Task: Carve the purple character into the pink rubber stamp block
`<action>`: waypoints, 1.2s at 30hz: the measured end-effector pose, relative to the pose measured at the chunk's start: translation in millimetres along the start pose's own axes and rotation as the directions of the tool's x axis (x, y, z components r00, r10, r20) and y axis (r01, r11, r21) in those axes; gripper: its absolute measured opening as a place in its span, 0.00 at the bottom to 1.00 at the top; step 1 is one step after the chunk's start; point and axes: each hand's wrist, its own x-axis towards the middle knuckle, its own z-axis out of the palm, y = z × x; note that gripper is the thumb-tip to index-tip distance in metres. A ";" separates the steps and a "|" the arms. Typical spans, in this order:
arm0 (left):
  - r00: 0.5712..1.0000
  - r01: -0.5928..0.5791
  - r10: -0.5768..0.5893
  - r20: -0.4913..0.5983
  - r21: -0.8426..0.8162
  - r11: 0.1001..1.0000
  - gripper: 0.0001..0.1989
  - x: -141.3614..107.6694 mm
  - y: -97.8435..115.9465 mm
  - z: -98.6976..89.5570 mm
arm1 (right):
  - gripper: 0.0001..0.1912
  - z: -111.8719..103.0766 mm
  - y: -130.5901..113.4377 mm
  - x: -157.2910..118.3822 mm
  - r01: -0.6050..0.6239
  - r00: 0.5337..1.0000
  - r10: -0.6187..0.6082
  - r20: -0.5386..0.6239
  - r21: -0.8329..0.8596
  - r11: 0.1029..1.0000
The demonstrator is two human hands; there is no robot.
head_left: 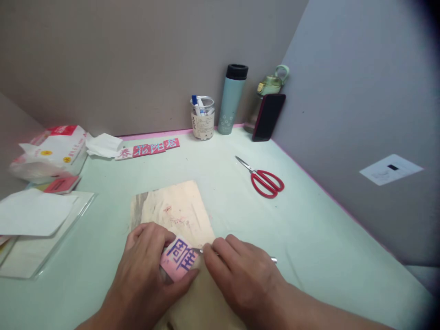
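Note:
My left hand (146,275) grips a small pink and white block (175,270) between thumb and fingers. Large purple characters are drawn on its top face. A thin metal craft knife (274,260) lies in my right hand (240,270), its fingers closed around the handle. The blade tip reaches the block's right edge near the characters; whether it is cutting in cannot be made out. Under both hands is a worn cream board (187,201) with dark and reddish marks, and the block is held over its near part.
Red-handled scissors (266,181) lie to the right. Along the back stand a pen jar (202,126), a blue tumbler (232,101), a green bottle (270,85) and a phone (270,117). Pink character tiles (149,150), a tissue pack (55,151) and papers (34,213) are on the left.

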 end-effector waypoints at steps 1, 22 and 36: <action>1.000 0.000 0.000 0.002 -0.003 1.000 0.15 0.0 -0.1 0.0 | 0.12 0.5 -0.3 -0.2 -0.002 1.000 0.002 0.004 0.001 1.000; 0.999 0.019 -0.018 0.048 -0.028 0.999 0.17 -2.5 -2.7 0.5 | 0.12 -3.4 5.7 -0.8 0.002 1.000 -0.002 -0.003 0.052 0.999; 0.999 0.036 -0.036 0.012 -0.024 0.999 0.16 0.1 -1.7 0.6 | 0.14 1.5 0.8 -0.3 0.006 1.000 -0.006 -0.015 0.020 1.000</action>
